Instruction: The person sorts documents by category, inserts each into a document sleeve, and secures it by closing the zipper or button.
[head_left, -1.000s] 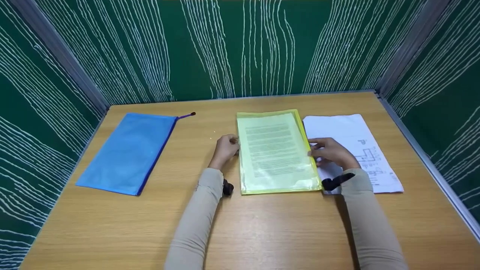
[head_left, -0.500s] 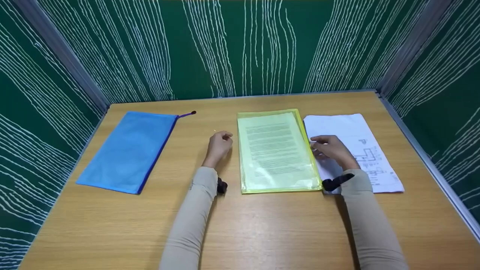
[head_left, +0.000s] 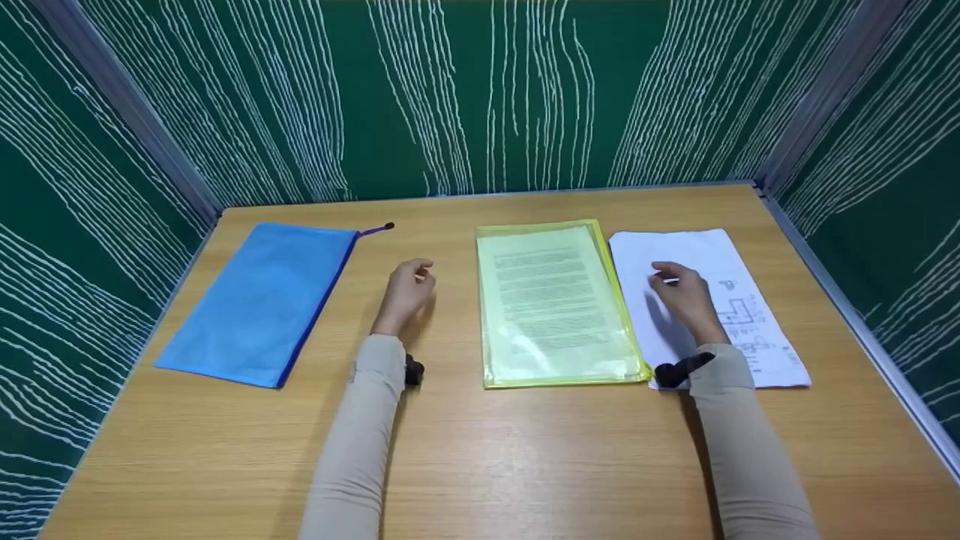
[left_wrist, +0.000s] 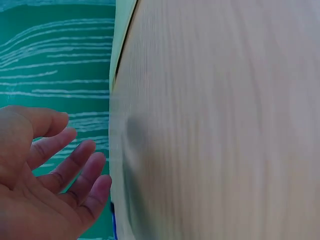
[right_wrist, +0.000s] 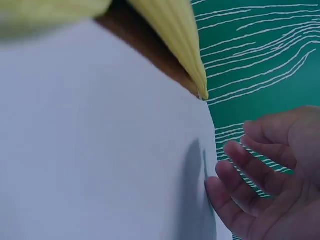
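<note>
A yellow clear zip folder [head_left: 555, 307] with a printed sheet inside lies at the middle of the table. To its left my left hand [head_left: 407, 295] hovers over bare wood, fingers loosely bent and holding nothing; the left wrist view shows the same hand [left_wrist: 60, 175] with its fingers spread apart. My right hand [head_left: 684, 298] hangs above a stack of white papers [head_left: 667, 247] with drawings on the top sheet, and casts a shadow on it. In the right wrist view that hand [right_wrist: 275, 175] has relaxed fingers and nothing in them, near the folder's yellow edge [right_wrist: 175, 35].
A blue zip folder [head_left: 259, 300] lies flat at the left, its purple pull tab [head_left: 375, 229] pointing right. The wooden table [head_left: 517, 465] is bounded at the back and sides by green walls [head_left: 510, 97] with white wavy lines.
Both hands have let go of the yellow folder's edges. My left hand has moved left, and my right hand has drawn back to the right over the papers.
</note>
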